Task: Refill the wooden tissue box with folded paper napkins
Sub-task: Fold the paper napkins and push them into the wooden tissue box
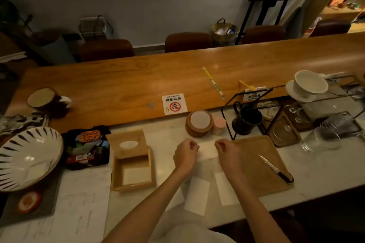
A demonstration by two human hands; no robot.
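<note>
**Both hands pinch a napkin beside the open wooden box**

The person's left hand (186,153) and right hand (227,151) are held close together over the pale marble surface (324,171), each with fingers curled in and thumb pressed to fingertips. Between them stretches a white paper napkin (207,151), and each hand grips one of its far corners in a narrow pinch. The napkin's near part lies on the surface between the two wrists.

Nearer the person, two more folded napkins lie flat on the surface: one (197,195) between the forearms, the other (225,188) partly under the right forearm.

The wooden tissue box (134,172) sits to the left of the left hand, well apart from it. It is open at the top, with a pale napkin layer visible at its bottom. Its lid (128,144), with an oval slot, leans against the box's far edge.

To the right of the right hand lies a wooden board (256,163), touching or just under the wrist, with a black-handled knife (275,168) resting on it. A stack of round wooden coasters (199,123) stands beyond the hands. Left of the box are a dark tray of packets (87,148) and a large striped bowl (25,158). A no-smoking sign (174,103) lies on the raised wooden counter (118,85).
</note>
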